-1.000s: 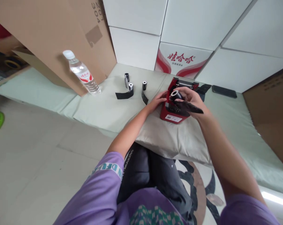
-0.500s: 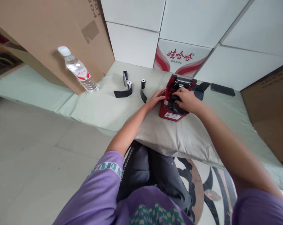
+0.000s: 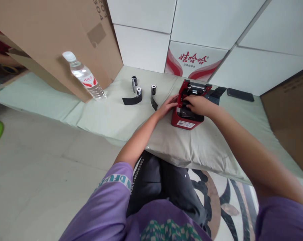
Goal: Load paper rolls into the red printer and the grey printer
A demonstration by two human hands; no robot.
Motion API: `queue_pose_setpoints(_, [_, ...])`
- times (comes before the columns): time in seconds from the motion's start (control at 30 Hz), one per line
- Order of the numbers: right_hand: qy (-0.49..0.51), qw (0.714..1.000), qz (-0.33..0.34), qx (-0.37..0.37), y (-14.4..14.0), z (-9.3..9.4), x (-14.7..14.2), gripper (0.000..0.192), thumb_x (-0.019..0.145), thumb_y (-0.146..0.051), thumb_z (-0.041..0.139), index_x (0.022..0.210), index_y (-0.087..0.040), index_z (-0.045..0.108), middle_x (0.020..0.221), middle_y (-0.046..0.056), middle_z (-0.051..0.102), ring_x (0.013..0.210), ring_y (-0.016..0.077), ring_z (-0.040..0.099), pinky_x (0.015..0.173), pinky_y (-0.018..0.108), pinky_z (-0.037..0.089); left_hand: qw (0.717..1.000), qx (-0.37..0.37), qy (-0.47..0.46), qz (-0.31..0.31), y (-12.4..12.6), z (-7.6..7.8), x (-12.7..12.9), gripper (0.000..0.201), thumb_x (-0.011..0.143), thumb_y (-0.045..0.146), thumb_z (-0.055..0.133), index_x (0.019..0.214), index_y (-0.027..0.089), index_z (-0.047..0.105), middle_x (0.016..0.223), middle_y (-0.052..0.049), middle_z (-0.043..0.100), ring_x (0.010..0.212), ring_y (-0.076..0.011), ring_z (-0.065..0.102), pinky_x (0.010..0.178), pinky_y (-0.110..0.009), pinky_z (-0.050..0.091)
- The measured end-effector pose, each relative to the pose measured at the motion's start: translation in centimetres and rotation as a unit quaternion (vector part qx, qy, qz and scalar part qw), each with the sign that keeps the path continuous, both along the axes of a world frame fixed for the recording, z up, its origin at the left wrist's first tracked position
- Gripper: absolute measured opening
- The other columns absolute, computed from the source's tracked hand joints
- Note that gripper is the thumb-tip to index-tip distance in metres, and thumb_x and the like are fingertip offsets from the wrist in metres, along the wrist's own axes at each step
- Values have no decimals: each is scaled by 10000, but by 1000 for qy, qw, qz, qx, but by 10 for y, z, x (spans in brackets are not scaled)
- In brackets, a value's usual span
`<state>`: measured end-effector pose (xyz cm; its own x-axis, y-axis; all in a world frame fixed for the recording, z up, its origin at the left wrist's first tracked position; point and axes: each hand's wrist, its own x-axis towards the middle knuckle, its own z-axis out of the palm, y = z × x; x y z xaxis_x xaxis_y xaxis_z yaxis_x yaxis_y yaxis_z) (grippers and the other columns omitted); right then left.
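A small red printer (image 3: pixel 175 118) stands on the covered bench with its lid tipped back. My left hand (image 3: pixel 167 106) rests against its left side, fingers stretched out. Inside the open compartment, a dark roll of paper (image 3: pixel 187 113) lies beneath the fingers of my right hand (image 3: pixel 198 104). Those fingers are bent together down at the roll, and their tips are partly hidden. Left of the printer stand small paper rolls: one (image 3: pixel 153 89) with a dark tail, another (image 3: pixel 139 92) with a black strip curling left, and a third (image 3: pixel 134 80) behind.
A water bottle (image 3: pixel 87 77) stands at the left by a big cardboard box (image 3: pixel 66 36). Behind the printer are stacked white cartons (image 3: pixel 142 45). A black phone (image 3: pixel 240 94) lies at the right, near a dark strip (image 3: pixel 219 91). Another cardboard box (image 3: pixel 290 113) borders the right side.
My right hand has shifted slightly deeper into the printer. The dark paper that bulged over the compartment's front now lies inside. My left hand stays at the printer's side.
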<state>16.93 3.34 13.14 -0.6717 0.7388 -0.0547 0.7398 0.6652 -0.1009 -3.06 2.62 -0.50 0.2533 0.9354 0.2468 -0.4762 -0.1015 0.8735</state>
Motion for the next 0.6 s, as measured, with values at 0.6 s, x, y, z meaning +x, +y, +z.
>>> queue_pose_setpoints(0.6, [40, 997, -13, -65, 2, 9, 2, 252, 936, -200, 615, 1040, -222, 844, 1051, 103, 859, 973, 292, 772, 941, 432, 574, 999, 22, 45, 9, 1, 2, 0, 761, 726, 461, 820, 1454, 306, 665, 1695, -78, 569, 1679, -355, 381, 1362, -534, 292])
